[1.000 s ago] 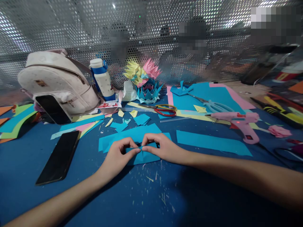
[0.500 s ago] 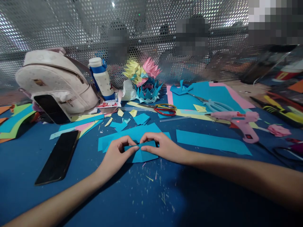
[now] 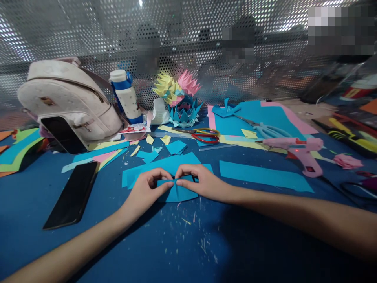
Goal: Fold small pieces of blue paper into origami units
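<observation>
Head view: our left hand (image 3: 144,192) and right hand (image 3: 207,182) pinch a blue paper (image 3: 184,193), seemingly part-creased, while the blue strip (image 3: 259,175) lies unfolded.

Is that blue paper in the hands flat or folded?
Folded, at least partly: the blue paper bends along a crease running down from where the left hand and right hand pinch it.

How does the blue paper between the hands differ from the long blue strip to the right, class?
The held paper is pinched by the left hand and right hand; the long strip lies untouched on the table.
The held paper has a crease near its middle, while the long strip shows none.
Both are blue paper.
</observation>
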The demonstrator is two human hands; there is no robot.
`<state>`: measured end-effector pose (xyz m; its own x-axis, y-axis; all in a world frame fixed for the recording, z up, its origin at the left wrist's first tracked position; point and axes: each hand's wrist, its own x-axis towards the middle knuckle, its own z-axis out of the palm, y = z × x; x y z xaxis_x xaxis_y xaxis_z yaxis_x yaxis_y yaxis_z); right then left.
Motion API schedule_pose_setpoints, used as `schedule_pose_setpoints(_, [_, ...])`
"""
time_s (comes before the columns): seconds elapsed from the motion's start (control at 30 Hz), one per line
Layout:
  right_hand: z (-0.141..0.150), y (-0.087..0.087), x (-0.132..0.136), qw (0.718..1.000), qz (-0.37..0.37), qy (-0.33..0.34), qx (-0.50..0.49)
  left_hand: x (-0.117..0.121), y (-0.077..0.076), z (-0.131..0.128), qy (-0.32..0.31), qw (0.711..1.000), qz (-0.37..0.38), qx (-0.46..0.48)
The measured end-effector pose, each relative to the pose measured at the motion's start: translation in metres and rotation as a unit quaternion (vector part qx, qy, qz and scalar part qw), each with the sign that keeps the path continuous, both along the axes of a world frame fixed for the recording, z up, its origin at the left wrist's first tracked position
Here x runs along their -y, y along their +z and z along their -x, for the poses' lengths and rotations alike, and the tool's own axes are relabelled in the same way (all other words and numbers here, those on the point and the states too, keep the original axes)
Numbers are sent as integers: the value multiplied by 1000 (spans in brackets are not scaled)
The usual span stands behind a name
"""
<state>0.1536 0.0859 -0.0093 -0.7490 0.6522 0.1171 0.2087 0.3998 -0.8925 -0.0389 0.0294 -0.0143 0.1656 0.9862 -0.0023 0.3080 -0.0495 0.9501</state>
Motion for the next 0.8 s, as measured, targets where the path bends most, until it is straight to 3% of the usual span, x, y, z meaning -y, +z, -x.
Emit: schedule_pose_setpoints(0.8, [-1, 2, 1, 1000, -3, 24, -5, 0, 7, -4, -16, 1000, 16, 5])
